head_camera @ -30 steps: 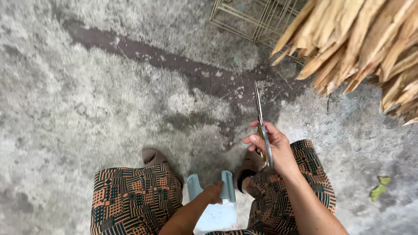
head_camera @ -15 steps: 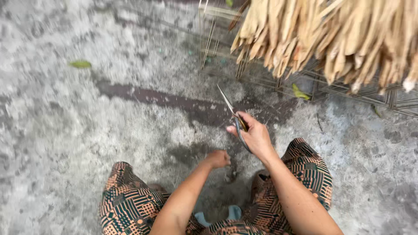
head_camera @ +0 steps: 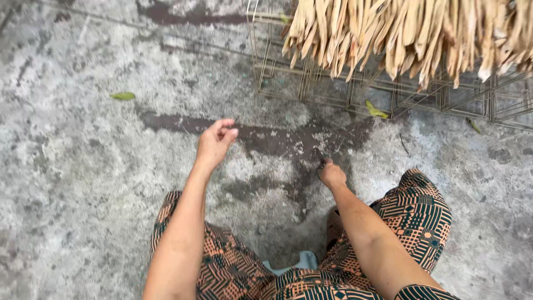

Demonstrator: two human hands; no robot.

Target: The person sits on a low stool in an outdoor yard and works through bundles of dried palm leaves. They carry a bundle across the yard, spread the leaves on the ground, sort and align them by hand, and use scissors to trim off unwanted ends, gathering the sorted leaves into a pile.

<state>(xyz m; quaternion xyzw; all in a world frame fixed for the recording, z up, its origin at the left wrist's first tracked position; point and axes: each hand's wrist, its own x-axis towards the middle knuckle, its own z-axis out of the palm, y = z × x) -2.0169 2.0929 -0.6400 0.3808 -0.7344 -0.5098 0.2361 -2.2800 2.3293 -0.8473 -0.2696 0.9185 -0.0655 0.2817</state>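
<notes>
Left hand (head_camera: 215, 141) raised over the concrete floor (head_camera: 83, 183), fingers loosely curled inward, thumb up, holding nothing visible. Not touching the ground. Hovering just left of the dark damp streak (head_camera: 266, 139) running across the floor.

Right hand (head_camera: 331, 174) down low at the floor, closed into a loose fist, knuckles up. Something small and dark at the fingertips, right where the streak bends downward; too hidden to identify, so cannot tell whether gripping an object or just pressing on the concrete. Hands well apart, left one higher in frame and further left.

Both forearms bare, reaching forward from between knees in patterned trousers (head_camera: 422, 214), orange, black and teal geometric print. Pale blue-grey item (head_camera: 302, 259) partly visible between the legs, mostly covered.

Wire mesh rack (head_camera: 311, 83) at top of frame, standing on the floor, well ahead of the right hand. Bundle of dried pale-tan strips (head_camera: 411, 33) lying across the rack, ends hanging over the front edge. Nearest thing to either hand besides the floor: rack's lower front edge, nearer the right hand, still apart.

Green leaf (head_camera: 122, 96) on the floor to the far left, another leaf (head_camera: 376, 110) at the rack's base. Floor rough, mottled grey.
</notes>
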